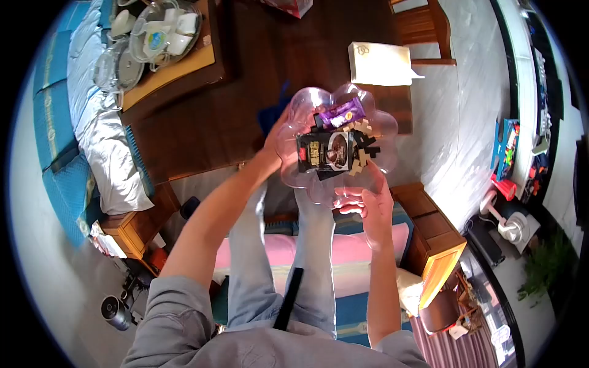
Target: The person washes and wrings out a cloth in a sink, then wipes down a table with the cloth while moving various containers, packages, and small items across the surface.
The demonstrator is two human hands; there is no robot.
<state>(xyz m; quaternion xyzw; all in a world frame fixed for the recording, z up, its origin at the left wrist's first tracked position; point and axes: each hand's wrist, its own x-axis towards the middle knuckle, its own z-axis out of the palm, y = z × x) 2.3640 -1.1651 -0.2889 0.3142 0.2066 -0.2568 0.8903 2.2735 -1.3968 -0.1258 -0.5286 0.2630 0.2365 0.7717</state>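
While the left hand (276,142) grips the near left side of a clear flower-shaped plastic tray (384,127) — its fingertips hidden — the tray is held up in front of a dark brown wooden table (282,46). Inside lie a black printed packet (324,152), a shiny purple packet (346,114) and small tan and black notched pieces (361,163). The right hand (374,205) is partly open, fingers loosely bent at the lower right rim.
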